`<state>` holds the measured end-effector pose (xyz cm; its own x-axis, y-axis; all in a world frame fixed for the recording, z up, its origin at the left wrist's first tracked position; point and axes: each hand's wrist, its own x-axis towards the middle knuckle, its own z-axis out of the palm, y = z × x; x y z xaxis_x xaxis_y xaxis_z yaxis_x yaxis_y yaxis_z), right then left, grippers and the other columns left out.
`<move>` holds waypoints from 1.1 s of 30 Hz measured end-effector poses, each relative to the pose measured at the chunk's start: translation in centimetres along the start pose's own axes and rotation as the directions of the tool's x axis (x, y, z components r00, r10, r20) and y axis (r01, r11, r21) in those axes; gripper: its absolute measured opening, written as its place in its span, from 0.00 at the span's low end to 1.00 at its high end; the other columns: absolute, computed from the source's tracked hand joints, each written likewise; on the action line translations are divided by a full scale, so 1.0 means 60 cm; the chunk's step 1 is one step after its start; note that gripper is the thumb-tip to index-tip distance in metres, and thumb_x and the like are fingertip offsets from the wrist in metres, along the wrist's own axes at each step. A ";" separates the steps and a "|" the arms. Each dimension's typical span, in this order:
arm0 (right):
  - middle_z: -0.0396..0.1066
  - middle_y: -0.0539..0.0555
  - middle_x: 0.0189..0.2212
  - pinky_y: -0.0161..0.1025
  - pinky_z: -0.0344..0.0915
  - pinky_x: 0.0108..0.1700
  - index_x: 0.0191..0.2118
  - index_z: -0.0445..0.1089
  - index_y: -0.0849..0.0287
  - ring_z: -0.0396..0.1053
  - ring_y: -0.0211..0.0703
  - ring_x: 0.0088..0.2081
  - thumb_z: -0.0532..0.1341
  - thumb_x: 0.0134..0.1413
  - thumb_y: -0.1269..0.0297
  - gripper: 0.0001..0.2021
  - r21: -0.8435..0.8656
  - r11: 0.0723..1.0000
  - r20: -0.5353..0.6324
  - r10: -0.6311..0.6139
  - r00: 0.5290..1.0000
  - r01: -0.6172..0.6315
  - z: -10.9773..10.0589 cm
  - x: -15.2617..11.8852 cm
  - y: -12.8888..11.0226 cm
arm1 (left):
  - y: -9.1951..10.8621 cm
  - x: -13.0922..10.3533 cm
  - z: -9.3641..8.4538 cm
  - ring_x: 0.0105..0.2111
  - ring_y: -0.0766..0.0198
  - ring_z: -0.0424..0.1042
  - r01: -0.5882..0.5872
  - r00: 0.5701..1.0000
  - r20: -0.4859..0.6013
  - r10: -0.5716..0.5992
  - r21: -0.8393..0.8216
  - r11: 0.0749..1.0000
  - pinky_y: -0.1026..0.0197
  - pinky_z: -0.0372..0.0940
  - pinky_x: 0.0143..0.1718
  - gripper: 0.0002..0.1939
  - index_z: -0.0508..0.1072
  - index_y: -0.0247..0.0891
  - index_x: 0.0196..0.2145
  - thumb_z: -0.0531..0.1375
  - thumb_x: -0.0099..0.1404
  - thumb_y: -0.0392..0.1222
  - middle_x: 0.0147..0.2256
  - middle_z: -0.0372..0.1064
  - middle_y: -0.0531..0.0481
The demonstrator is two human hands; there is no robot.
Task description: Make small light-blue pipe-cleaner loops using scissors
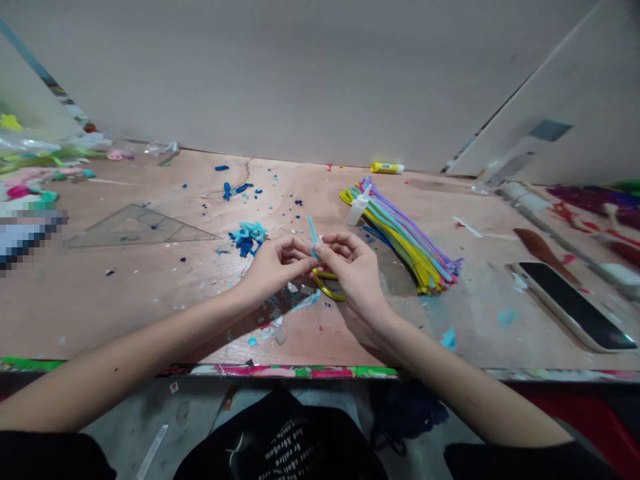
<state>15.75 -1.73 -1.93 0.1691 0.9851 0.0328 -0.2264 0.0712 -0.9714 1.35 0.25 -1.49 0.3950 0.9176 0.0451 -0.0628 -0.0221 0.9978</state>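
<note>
Head view: your left hand point(283, 262), fingers curled, thumb and fingertips drawn nearly together at the lower end of one light-blue strip point(312, 230); your right hand point(354, 267), thumb and forefinger closed in a pinch on the same strip, other fingers bent. Strip: slim, its free end standing up between your hands, above the worktable point(200, 313); its lower end is partly hidden by your fingertips. Yellow loop-shaped item point(327, 292), lying just beside your right hand, partly covered by it. Heap of blue clippings point(247, 238), just beyond your left hand, light and dark shades, with loose scraps scattered about the wood. Clear set square point(143, 227), flat, to the left of the heap. Bundle of coloured stems point(405, 240), yellow, blue, pink and purple, to the right of your hands; small white bottle point(358, 208), with a pointed nozzle, at the bundle's far end. Yellow glue stick point(387, 168), on its side, near the back panel point(320, 80). Phone point(575, 305), dark screen up, far right; brown wooden piece point(544, 253) beside it.
</note>
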 end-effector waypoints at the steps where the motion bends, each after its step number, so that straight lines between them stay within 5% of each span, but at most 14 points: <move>1: 0.72 0.47 0.28 0.34 0.71 0.27 0.35 0.68 0.58 0.70 0.35 0.25 0.73 0.39 0.58 0.18 0.011 1.000 0.004 0.011 1.000 -0.011 0.000 0.000 -0.001 | 0.001 0.000 0.000 0.26 0.67 0.74 0.003 1.000 0.000 -0.003 -0.006 1.000 0.66 0.68 0.28 0.09 0.70 0.34 0.31 0.67 0.57 0.39 0.26 0.74 0.51; 13: 0.72 0.48 0.28 0.33 0.66 0.30 0.32 0.75 0.58 0.66 0.32 0.25 0.71 0.43 0.57 0.12 -0.117 0.993 0.329 0.032 0.944 0.008 -0.024 0.025 -0.035 | 0.019 -0.002 -0.002 0.23 0.70 0.72 0.114 0.993 0.032 -0.112 -0.066 0.991 0.68 0.64 0.24 0.07 0.71 0.34 0.29 0.66 0.55 0.36 0.25 0.73 0.51; 33: 0.69 0.46 0.22 0.33 0.64 0.25 0.29 0.71 0.58 0.66 0.33 0.22 0.71 0.44 0.55 0.14 -0.124 0.988 0.289 -0.049 0.956 0.088 -0.018 0.020 -0.032 | 0.018 -0.005 0.003 0.24 0.69 0.73 0.084 0.995 0.063 -0.079 -0.080 0.993 0.68 0.67 0.25 0.13 0.72 0.34 0.32 0.69 0.54 0.42 0.27 0.76 0.51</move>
<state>17.42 -0.83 -0.30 -0.1049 0.9835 0.1472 -0.0903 0.1380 -0.9863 1.31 -0.14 -0.41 0.4557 0.8896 -0.0307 -0.1025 0.0867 0.9909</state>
